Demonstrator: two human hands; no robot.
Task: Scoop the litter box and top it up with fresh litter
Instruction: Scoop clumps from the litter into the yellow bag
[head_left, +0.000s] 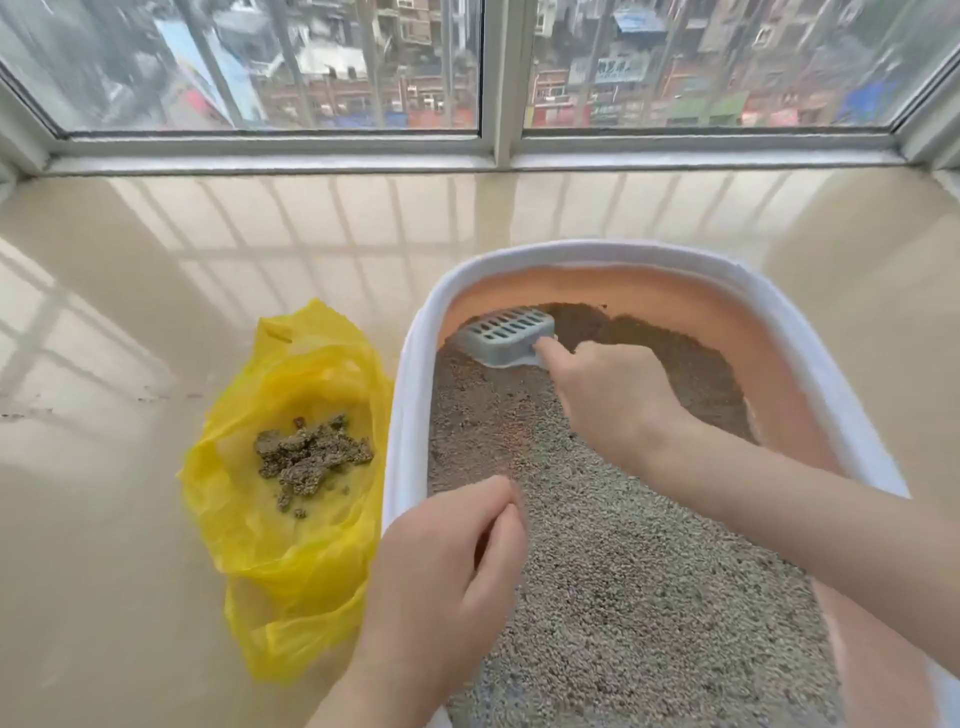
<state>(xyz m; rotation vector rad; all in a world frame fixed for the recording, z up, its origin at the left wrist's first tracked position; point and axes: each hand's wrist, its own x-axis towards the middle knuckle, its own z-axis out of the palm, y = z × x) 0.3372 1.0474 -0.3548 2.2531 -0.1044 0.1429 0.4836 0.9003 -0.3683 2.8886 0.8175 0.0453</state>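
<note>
A slotted blue-grey scoop (506, 335) is held by the right hand (610, 400), whose fingers are wrapped round its handle, with the index finger laid along the back. The scoop is set at about eleven o'clock inside the litter box (410, 374), its mouth pushed into the far left corner, where darker litter (613, 545) is seen against the orange inner wall. The left hand (441, 561) is carried over the near left rim, at about seven o'clock; its fingers are loosely curled and nothing is held in it. A yellow bag (291, 597) is spread on the floor just beside the box, at nine o'clock, and a heap of clumps (311, 457) is already gathered in it.

Scooping is judged to be under way; no fresh litter is in view. If the scoop is lifted too fast or tipped, clumps could be broken and dropped back through the slots. Grains could also be spilled over the white rim onto the tiles on the way to the bag, since its mouth lies slack and low.
</note>
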